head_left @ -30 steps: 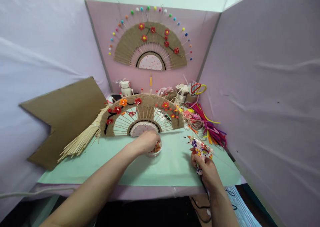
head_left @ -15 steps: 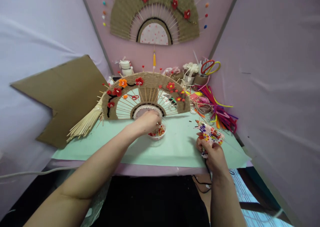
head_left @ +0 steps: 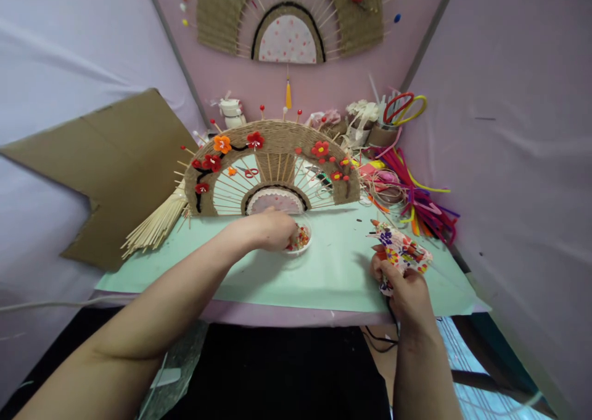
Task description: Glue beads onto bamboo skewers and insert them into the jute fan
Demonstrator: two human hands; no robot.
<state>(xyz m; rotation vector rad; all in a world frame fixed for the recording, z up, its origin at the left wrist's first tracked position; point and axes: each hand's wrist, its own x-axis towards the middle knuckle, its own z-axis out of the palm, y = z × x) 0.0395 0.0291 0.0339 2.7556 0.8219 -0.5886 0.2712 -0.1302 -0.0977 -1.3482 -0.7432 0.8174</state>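
Observation:
My left hand (head_left: 276, 229) reaches down into a small clear tub of red and gold beads (head_left: 301, 237), its fingers curled together. The fingertips are hidden, so what they pinch cannot be seen. In my right hand (head_left: 404, 287) is a hot glue gun (head_left: 400, 250) covered in flower-patterned material, its nozzle toward the left and a black cord hanging below. Behind the tub stands a twine-wrapped fan (head_left: 280, 135) with stick ribs, red and orange flowers and a lace-edged half-round centre.
Scissors (head_left: 250, 172) lie behind the fan's ribs. Bundled straw sticks (head_left: 157, 222) and cut cardboard (head_left: 115, 173) are at left. Coloured pipe cleaners (head_left: 416, 204) and a holder with scissors (head_left: 383, 135) occupy the right. A larger fan (head_left: 222, 22) hangs on the back wall.
My left hand has sunk lower over the bead tub, hiding more of its left side. The glue gun stays in my right hand. The camera view has shifted slightly.

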